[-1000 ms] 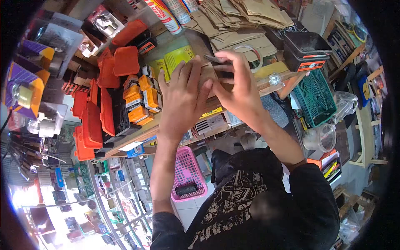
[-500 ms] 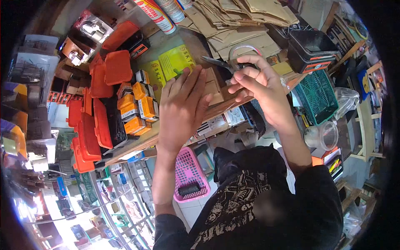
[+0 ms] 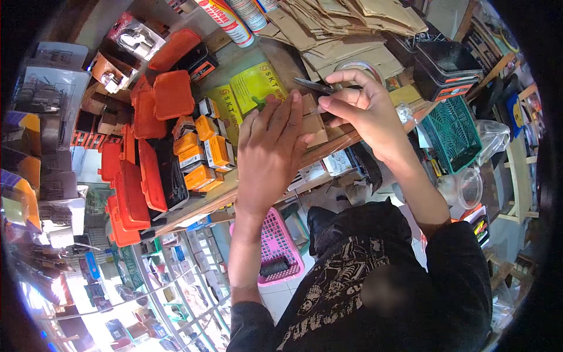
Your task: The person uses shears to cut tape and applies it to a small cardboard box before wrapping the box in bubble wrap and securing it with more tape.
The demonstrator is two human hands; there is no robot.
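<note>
My left hand [image 3: 271, 141] lies flat, palm down, with its fingers stretched over the edge of a yellow SKT packet [image 3: 249, 88] and a piece of brown cardboard [image 3: 314, 126]. Just right of it is my right hand [image 3: 366, 111], its thumb and fingers drawn together near the cardboard's upper edge. Something small and clear may be at the thumb tip, too small to make out. Scissors [image 3: 314, 85] have their blades pointing left, with the handles partly hidden behind my right fingers. Behind that hand sits a roll of tape [image 3: 375, 71].
Orange cases [image 3: 175, 94] and small yellow-orange boxes [image 3: 218, 152] stand on the left. Sealant tubes [image 3: 229, 23] and stacked brown cardboard [image 3: 346, 17] lie at the back. Black bins [image 3: 446, 67] and a green basket [image 3: 451, 138] are right. A pink basket [image 3: 275, 240] is below.
The whole view has shifted slightly. My right hand has come closer to my left, and its thumb and fingers have drawn together. My left hand remains flat.
</note>
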